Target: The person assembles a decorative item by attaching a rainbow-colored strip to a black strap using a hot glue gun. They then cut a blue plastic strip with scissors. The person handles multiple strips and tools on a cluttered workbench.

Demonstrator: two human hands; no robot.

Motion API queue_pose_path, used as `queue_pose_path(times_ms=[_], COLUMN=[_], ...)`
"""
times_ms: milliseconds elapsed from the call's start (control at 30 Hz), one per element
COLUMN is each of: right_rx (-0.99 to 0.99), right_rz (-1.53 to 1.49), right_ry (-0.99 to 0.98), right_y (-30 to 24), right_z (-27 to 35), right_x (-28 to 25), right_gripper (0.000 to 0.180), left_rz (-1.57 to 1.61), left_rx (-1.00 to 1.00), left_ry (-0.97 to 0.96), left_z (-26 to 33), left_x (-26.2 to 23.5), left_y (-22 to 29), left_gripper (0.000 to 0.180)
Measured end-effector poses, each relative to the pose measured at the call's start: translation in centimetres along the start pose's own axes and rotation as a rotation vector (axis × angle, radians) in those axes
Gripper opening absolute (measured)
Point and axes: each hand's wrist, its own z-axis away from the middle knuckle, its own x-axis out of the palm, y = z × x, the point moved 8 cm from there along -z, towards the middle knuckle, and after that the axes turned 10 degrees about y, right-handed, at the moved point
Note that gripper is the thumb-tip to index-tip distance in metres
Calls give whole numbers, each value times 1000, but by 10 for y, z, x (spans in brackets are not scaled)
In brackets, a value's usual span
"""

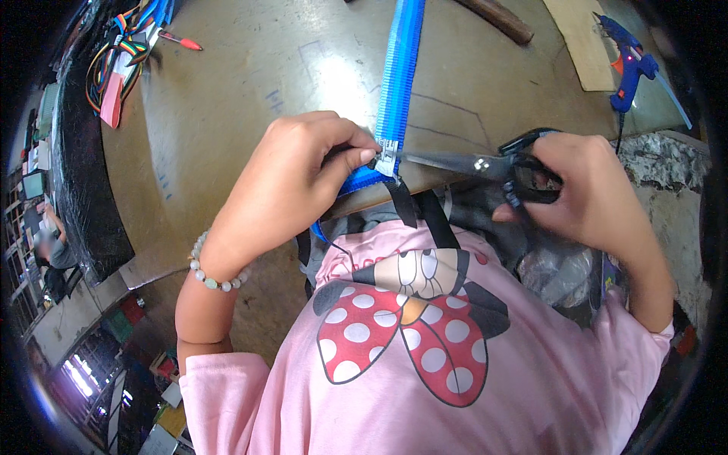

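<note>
A blue striped strap point(398, 72) runs from the far edge of the table down to its near edge. It has a small silvery piece point(387, 157), perhaps a buckle or clip, at its near end. Thumb and forefinger of my left hand point(296, 171) pinch the strap beside that piece; something small and dark shows at the fingertips. In my right hand point(588, 186) is a pair of black-handled scissors point(482, 164), fingers in the loops. The blades point left and their tips reach the silvery piece. A black strip point(403, 202) hangs below it over the table edge.
A blue glue gun point(628, 68) with a cord lies at the far right by a tan board point(584, 45). A brown rod point(497, 17) lies at the back. Colourful straps point(121, 64) and a red pen point(182, 41) are at the far left. A person point(54, 246) sits beyond.
</note>
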Motion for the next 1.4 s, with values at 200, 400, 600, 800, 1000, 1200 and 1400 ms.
queue_pose_path(times_ms=[200,400,600,800,1000,1200,1400], right_rx=[602,415,410,423,419,664,605], right_rz=[-1472,-1514,-1516,-1273,-1765,-1648,-1601], right_ry=[310,352,198,179,-230,-547,-714], right_y=[-21,-40,-51,-23,-50,-58,-56], right_z=[1,-15,-23,-23,27,65,55], right_x=[53,75,62,72,77,115,129], right_gripper=[36,34,31,18,75,74,79], left_rz=[127,63,100,246,85,106,116], left_rx=[-79,-56,-127,-151,-221,-234,-240], left_ry=[172,274,172,254,259,310,315], left_z=[19,33,43,29,25,23,23], left_x=[-3,-12,-14,-13,-20,-18,-19], left_y=[14,29,23,-1,-31,-34,-39], left_gripper=[10,14,12,12,16,18,19])
